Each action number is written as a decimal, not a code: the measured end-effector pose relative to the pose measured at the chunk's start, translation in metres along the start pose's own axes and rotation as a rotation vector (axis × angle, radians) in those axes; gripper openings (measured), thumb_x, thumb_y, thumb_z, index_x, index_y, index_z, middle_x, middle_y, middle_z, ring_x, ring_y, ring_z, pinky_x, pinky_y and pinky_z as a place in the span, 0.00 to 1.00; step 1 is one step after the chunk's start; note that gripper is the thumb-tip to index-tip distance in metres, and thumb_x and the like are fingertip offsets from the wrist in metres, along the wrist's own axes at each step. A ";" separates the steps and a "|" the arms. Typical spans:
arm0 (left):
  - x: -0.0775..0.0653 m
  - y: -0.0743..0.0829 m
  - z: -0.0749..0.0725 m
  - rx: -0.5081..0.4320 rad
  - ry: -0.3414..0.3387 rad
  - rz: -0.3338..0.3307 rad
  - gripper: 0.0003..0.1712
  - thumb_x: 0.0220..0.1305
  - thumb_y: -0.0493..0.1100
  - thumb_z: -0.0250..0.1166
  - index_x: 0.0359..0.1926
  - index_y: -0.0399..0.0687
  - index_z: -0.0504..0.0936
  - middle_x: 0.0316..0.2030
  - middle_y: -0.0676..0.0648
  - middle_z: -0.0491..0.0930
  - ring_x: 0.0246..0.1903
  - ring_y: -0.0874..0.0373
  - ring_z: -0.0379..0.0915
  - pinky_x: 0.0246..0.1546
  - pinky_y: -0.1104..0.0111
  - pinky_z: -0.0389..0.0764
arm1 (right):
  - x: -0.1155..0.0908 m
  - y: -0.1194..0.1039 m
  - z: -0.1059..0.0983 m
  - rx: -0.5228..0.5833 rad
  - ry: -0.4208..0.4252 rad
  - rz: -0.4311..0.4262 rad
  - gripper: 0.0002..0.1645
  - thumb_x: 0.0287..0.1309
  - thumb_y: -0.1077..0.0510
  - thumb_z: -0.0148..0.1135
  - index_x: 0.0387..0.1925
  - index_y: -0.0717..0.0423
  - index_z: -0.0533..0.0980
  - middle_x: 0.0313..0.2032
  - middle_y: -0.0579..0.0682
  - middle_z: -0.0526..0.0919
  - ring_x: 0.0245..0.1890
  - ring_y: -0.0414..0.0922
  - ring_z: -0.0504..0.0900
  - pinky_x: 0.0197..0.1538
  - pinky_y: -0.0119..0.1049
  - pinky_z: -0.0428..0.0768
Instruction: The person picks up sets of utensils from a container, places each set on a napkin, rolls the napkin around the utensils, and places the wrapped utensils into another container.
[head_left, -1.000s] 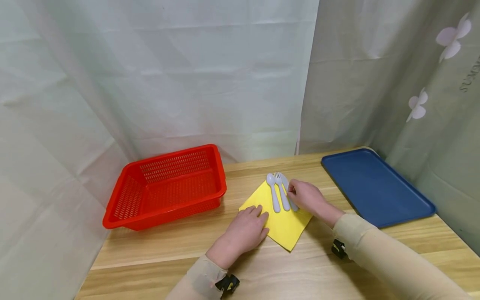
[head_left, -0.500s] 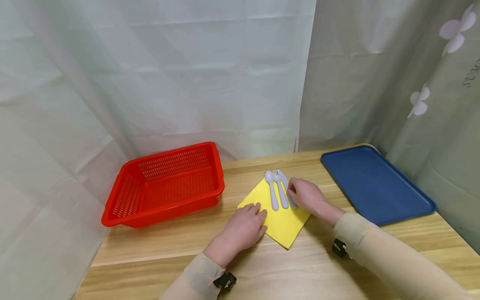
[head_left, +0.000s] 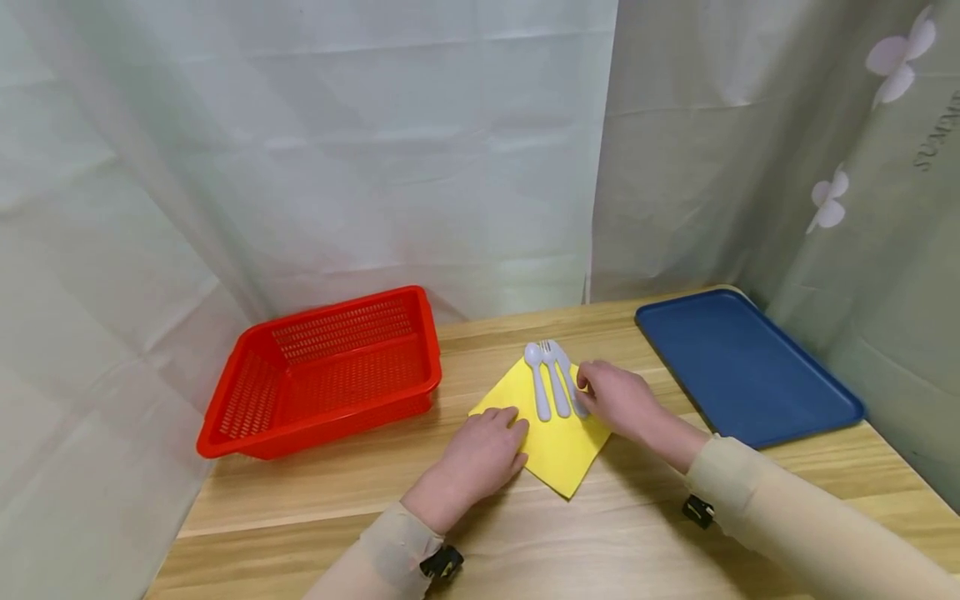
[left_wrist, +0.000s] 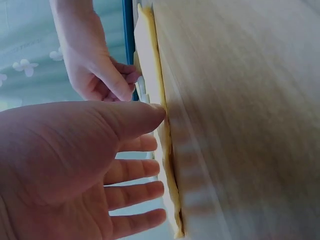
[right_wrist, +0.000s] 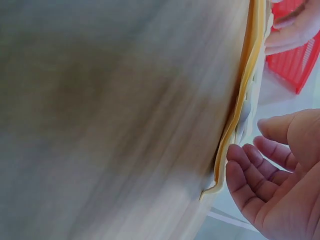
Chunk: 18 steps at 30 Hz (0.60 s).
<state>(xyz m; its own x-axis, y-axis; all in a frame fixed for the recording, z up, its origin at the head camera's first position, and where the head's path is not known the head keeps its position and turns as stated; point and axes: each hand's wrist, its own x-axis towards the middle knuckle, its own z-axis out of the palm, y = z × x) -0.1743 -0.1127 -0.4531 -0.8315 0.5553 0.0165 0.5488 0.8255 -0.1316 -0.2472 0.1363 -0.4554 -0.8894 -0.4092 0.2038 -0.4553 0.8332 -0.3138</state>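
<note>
A yellow folded cloth or napkin [head_left: 562, 462] lies on the table, turned like a diamond. Side by side on its upper part are a pale lilac spoon [head_left: 540, 392], fork [head_left: 557, 390] and knife [head_left: 567, 373]. My left hand [head_left: 482, 454] rests flat with spread fingers on the cloth's left corner. Just right of the knife is my right hand [head_left: 618, 402], its fingertips overlapping the handle in the head view. The right wrist view shows that hand's fingers [right_wrist: 250, 172] loosely bent, with a gap between thumb and fingertips.
A red perforated plastic basket [head_left: 258, 442] stands on the left of the wooden table [head_left: 525, 550]. To the right, a dark blue tray [head_left: 750, 367] lies flat. Pale curtains [head_left: 412, 150] hang behind and on both sides.
My right hand has loosened its fingers from the knife and shifted slightly right of it. The left hand stays on the cloth, and the cutlery keeps its arrangement. The head view has shifted a little.
</note>
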 end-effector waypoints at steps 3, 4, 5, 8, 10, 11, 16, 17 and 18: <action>0.000 0.000 0.001 0.020 0.030 0.017 0.24 0.73 0.55 0.75 0.61 0.48 0.86 0.59 0.44 0.84 0.57 0.47 0.82 0.60 0.54 0.85 | -0.007 -0.001 -0.002 -0.026 0.013 -0.024 0.08 0.68 0.59 0.76 0.38 0.55 0.82 0.31 0.46 0.78 0.28 0.42 0.76 0.32 0.41 0.79; 0.000 0.000 0.001 0.022 0.043 0.025 0.23 0.73 0.54 0.76 0.60 0.48 0.86 0.57 0.45 0.84 0.55 0.47 0.82 0.59 0.55 0.85 | -0.009 -0.002 -0.002 -0.037 0.018 -0.031 0.08 0.68 0.59 0.77 0.37 0.55 0.82 0.30 0.45 0.78 0.28 0.42 0.76 0.32 0.41 0.80; 0.000 0.000 0.001 0.020 0.052 0.034 0.23 0.72 0.54 0.77 0.60 0.48 0.87 0.56 0.45 0.84 0.54 0.48 0.82 0.58 0.56 0.85 | -0.011 -0.002 -0.003 -0.049 0.022 -0.041 0.08 0.67 0.59 0.77 0.37 0.54 0.83 0.30 0.45 0.78 0.28 0.42 0.76 0.32 0.41 0.80; -0.002 0.002 0.000 0.007 0.069 0.062 0.22 0.71 0.54 0.77 0.59 0.49 0.88 0.54 0.47 0.84 0.53 0.50 0.81 0.57 0.57 0.85 | -0.018 -0.005 -0.006 -0.077 0.028 -0.068 0.08 0.65 0.58 0.80 0.37 0.53 0.85 0.31 0.45 0.80 0.30 0.42 0.78 0.33 0.41 0.81; -0.002 0.003 -0.001 -0.003 0.073 0.082 0.22 0.72 0.54 0.77 0.59 0.49 0.88 0.54 0.47 0.85 0.53 0.51 0.81 0.58 0.57 0.84 | -0.023 -0.006 -0.008 -0.090 0.026 -0.092 0.08 0.64 0.58 0.81 0.38 0.52 0.86 0.33 0.45 0.82 0.32 0.44 0.80 0.34 0.41 0.83; -0.003 0.003 -0.001 -0.007 0.076 0.092 0.22 0.72 0.54 0.77 0.59 0.50 0.88 0.55 0.48 0.85 0.54 0.51 0.81 0.59 0.57 0.84 | -0.025 -0.006 -0.009 -0.094 0.023 -0.104 0.08 0.64 0.57 0.82 0.39 0.52 0.87 0.34 0.45 0.83 0.33 0.44 0.81 0.35 0.41 0.83; -0.004 0.004 -0.002 -0.016 0.077 0.134 0.23 0.74 0.56 0.75 0.61 0.51 0.88 0.57 0.48 0.84 0.57 0.51 0.81 0.65 0.57 0.81 | -0.034 -0.007 -0.012 -0.090 0.010 -0.176 0.10 0.63 0.57 0.82 0.43 0.52 0.88 0.38 0.45 0.87 0.36 0.46 0.83 0.36 0.41 0.83; -0.004 0.005 -0.003 -0.016 0.080 0.143 0.23 0.74 0.57 0.75 0.61 0.51 0.88 0.58 0.48 0.84 0.58 0.51 0.81 0.65 0.57 0.81 | -0.036 -0.007 -0.013 -0.089 0.006 -0.193 0.10 0.63 0.57 0.82 0.43 0.52 0.88 0.39 0.45 0.87 0.36 0.46 0.83 0.36 0.41 0.84; -0.004 0.005 -0.002 -0.013 0.080 0.151 0.23 0.74 0.57 0.74 0.61 0.52 0.88 0.58 0.48 0.84 0.58 0.52 0.80 0.65 0.57 0.81 | -0.038 -0.006 -0.013 -0.087 0.001 -0.210 0.11 0.62 0.58 0.83 0.43 0.52 0.88 0.39 0.45 0.87 0.37 0.46 0.84 0.37 0.41 0.84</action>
<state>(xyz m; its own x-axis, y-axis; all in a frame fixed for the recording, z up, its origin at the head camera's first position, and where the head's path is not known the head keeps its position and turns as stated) -0.1679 -0.1108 -0.4518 -0.7306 0.6786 0.0760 0.6681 0.7334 -0.1255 -0.2104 0.1513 -0.4487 -0.7756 -0.5765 0.2571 -0.6249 0.7590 -0.1829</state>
